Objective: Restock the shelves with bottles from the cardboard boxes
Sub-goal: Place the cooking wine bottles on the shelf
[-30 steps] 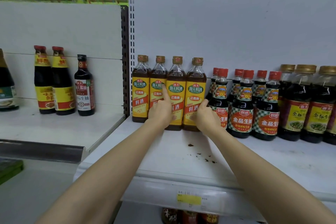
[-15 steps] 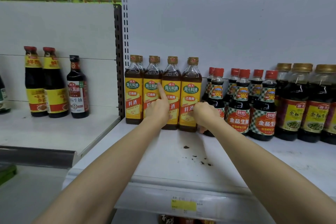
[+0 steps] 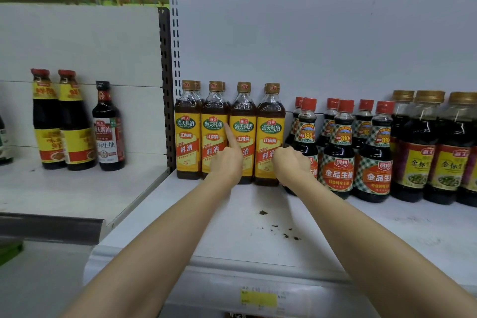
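Hands [image 3: 228,160] touch four front yellow-label bottles [image 3: 242,134] on shelf [image 3: 206,235].

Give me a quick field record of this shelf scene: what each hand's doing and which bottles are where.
left hand: forefinger straight up against the yellow-label bottles, other fingers curled
right hand: at the right end of that row, grip hidden
right of row: red-cap bottles, then gold-cap bottles
shelf: white, dark crumbs
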Available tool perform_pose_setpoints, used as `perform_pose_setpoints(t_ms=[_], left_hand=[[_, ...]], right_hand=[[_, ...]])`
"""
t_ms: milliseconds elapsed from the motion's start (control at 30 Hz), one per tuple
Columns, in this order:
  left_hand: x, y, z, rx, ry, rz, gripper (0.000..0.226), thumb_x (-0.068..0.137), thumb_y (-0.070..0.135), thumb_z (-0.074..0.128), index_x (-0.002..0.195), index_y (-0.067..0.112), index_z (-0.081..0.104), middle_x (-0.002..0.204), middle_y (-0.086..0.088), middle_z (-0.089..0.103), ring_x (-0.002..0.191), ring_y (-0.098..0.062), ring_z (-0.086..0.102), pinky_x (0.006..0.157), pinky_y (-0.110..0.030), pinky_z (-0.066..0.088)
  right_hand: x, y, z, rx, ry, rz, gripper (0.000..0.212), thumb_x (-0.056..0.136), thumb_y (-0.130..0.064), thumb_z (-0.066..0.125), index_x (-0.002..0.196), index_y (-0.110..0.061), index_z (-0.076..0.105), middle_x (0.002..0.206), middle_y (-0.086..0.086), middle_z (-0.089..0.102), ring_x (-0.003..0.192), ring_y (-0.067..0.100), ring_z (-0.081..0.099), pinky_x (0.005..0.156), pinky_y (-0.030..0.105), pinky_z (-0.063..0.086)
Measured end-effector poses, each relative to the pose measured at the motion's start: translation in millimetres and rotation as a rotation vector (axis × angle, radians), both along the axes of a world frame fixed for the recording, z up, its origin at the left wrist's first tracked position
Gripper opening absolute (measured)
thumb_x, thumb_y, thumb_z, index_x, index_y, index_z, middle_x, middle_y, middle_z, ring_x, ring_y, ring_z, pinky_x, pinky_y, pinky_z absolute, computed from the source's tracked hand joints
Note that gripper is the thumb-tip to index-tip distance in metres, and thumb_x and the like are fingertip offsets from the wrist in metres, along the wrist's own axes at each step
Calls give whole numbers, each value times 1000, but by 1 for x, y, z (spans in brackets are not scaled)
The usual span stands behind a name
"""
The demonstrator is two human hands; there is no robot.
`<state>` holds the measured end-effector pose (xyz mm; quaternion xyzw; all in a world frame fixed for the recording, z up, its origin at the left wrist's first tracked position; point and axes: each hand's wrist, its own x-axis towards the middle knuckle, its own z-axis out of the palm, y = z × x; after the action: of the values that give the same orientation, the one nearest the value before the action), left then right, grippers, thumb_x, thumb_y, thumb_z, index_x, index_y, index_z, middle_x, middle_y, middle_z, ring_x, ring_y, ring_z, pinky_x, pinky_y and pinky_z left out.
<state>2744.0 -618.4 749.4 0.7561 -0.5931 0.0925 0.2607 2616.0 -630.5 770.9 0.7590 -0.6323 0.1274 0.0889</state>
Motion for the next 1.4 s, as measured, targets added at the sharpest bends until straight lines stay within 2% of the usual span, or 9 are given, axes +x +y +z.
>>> perform_pose_setpoints(t_ms=[233, 467, 600, 767, 900, 1000, 1133, 1233, 1400], left_hand=[[3, 16, -7, 63, 68, -129, 99, 92, 5, 55, 147, 22, -25, 116, -16, 56, 95, -28, 61, 80, -40, 53], [-3, 34, -1, 28, -190, -134, 75, 85, -1, 60, 148, 9, 22, 151, -13, 13, 138, -29, 23, 103, -35, 39], [1, 35, 0, 99, -229, -162, 76, 90, -1, 53, 152, 5, 9, 159, -11, -7, 147, -25, 0, 115, -38, 24], [2, 36, 11, 222, -209, -188, 79, 92, 1, 50, 152, 8, -1, 159, -12, -14, 147, -28, 2, 117, -38, 18], [4, 40, 23, 278, -157, -210, 66, 90, 0, 47, 150, 8, 21, 159, -13, 7, 140, -30, 28, 110, -38, 36], [8, 48, 28, 225, -143, -212, 46, 90, 7, 49, 136, 8, 43, 134, -11, 45, 120, -28, 46, 98, -39, 46], [18, 71, 28, 192, -154, -204, 27, 91, 16, 51, 119, 13, 52, 114, -8, 50, 101, -25, 50, 89, -40, 48], [28, 96, 26, 183, -168, -215, 28, 92, 18, 52, 120, 14, 54, 115, -7, 54, 104, -24, 52, 86, -36, 47], [56, 138, 15, 168, -155, -204, 35, 92, 23, 52, 125, 11, 53, 126, -8, 52, 113, -25, 49, 94, -39, 46]], right_hand=[[5, 6, -8, -13, -59, 12, 30, 91, 3, 47, 119, -5, 55, 118, 13, 60, 109, 31, 57, 79, 35, 43], [14, 23, -13, -162, -93, 126, 47, 95, -13, 40, 140, -6, 27, 114, 13, 64, 101, 34, 62, 72, 35, 41], [13, 23, -15, -112, 28, 119, 71, 96, -15, 41, 153, -8, -1, 113, 11, 63, 100, 29, 62, 72, 35, 43], [11, 27, -9, 22, 58, 120, 79, 94, -10, 42, 152, -11, -13, 114, 12, 62, 99, 28, 62, 71, 36, 42], [8, 32, 3, 111, 7, 128, 75, 95, -12, 39, 152, -17, -9, 98, 10, 59, 76, 25, 65, 73, 37, 50], [3, 41, 8, 56, -14, 161, 66, 96, -20, 43, 152, -16, 8, 120, 13, 58, 96, 31, 63, 77, 38, 49], [3, 57, 7, 99, -81, 243, 57, 95, -23, 49, 144, -15, 22, 126, 14, 55, 110, 33, 55, 79, 37, 46], [8, 73, 1, 215, -38, 316, 71, 96, -38, 51, 151, -20, 11, 149, 15, 31, 134, 35, 34, 106, 46, 37], [31, 119, -13, 245, 7, 331, 74, 96, -55, 41, 154, -22, 8, 158, 10, 12, 144, 35, 10, 113, 55, 22]])
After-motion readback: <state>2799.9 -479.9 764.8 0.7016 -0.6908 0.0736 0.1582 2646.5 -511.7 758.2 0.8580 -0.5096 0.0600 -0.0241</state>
